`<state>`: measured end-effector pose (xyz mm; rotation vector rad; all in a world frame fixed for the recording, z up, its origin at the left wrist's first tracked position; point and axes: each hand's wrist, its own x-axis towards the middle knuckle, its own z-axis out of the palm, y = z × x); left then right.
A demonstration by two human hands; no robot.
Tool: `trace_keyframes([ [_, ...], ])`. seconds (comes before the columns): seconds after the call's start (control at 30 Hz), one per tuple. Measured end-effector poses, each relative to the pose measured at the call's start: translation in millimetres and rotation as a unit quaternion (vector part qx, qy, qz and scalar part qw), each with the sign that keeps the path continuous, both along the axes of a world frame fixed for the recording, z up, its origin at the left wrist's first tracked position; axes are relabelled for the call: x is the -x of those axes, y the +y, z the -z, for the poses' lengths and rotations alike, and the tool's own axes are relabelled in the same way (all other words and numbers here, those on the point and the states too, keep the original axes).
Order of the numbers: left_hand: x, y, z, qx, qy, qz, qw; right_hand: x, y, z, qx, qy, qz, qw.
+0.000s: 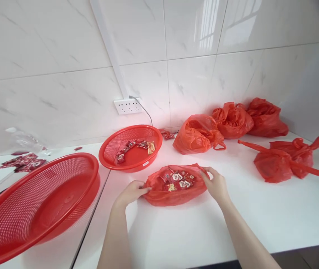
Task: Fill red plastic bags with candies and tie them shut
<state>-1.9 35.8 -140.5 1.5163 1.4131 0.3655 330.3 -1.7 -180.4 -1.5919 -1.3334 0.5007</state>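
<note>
Red thin plastic bag [173, 199], mouth open on a white tabletop [181, 239]

Your left hand [132, 191] pinches the bag's left edge; your right hand [216, 184] pinches its right edge. The bag sits directly before you, holding small dark-red printed packets [179, 184]. You seem to be handling the opening, though whether spreading or gathering it, you cannot tell. Your next move likely calls for an even hold on both edges, keeping the packets inside.

Beyond your left hand, a round red mesh plastic basket [126, 169] contains several packets, one gold. Leftmost stands a larger red mesh plastic basket [10, 203]. Toward the wall, to your right, sit bulging red plastic bags [194, 139]; nearer are knotted red plastic bags [274, 167], contents unclear.
</note>
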Motion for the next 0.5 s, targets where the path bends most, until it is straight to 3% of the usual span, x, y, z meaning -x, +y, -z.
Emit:
trace_keyframes([
  [0.1, 1.4, -2.4, -7.7, -0.001, -0.062, -0.041, 0.997, -6.9, -0.6, -10.4, -0.019, 0.119, -0.004, 0.993],
  [0.23, -3.3, -7.6, -22.4, -0.052, -0.098, -0.113, 0.987, -12.0, 3.6, -36.6, -0.063, 0.219, -0.016, 0.974],
  [0.5, -21.1, -27.6, -62.8, -0.212, 0.051, -0.089, 0.972, 3.0, 4.7, -95.3, -0.112, 0.244, -0.105, 0.957],
])
